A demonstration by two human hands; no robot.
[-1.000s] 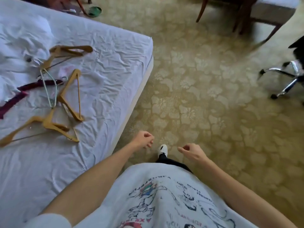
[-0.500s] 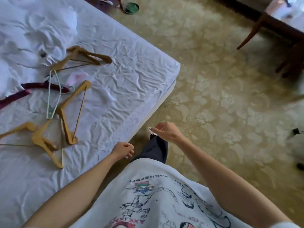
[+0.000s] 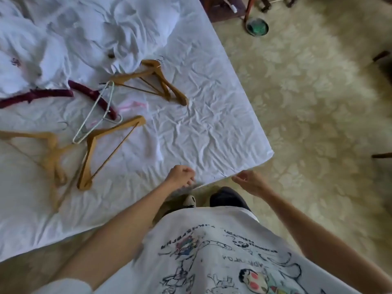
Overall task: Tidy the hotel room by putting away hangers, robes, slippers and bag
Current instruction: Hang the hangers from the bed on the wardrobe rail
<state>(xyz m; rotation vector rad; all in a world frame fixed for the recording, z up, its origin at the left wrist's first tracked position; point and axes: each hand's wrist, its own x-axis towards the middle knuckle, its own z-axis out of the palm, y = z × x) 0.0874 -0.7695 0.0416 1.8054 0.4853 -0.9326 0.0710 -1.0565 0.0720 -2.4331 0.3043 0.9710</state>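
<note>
Several hangers lie scattered on the white bed sheet (image 3: 212,128). A wooden hanger (image 3: 158,81) lies farthest back, another wooden hanger (image 3: 99,153) is nearest my hands, and a third wooden hanger (image 3: 49,151) lies at the left. A white wire hanger (image 3: 95,115) crosses a dark red padded hanger (image 3: 93,96). White crumpled cloth (image 3: 31,60), possibly a robe, is bunched at the back left. My left hand (image 3: 180,176) hovers over the bed's near edge with fingers curled, holding nothing. My right hand (image 3: 248,181) hangs just off the bed corner, fingers loosely bent and empty.
Patterned beige carpet (image 3: 318,102) spreads to the right of the bed. A green round dish (image 3: 257,27) sits on the floor by dark wooden furniture legs (image 3: 248,9) at the top. More dark furniture legs (image 3: 381,155) show at the right edge.
My view has swung left and closer to the bed, so the hangers sit nearer the middle. Both hands have come up to the bed's near corner.
</note>
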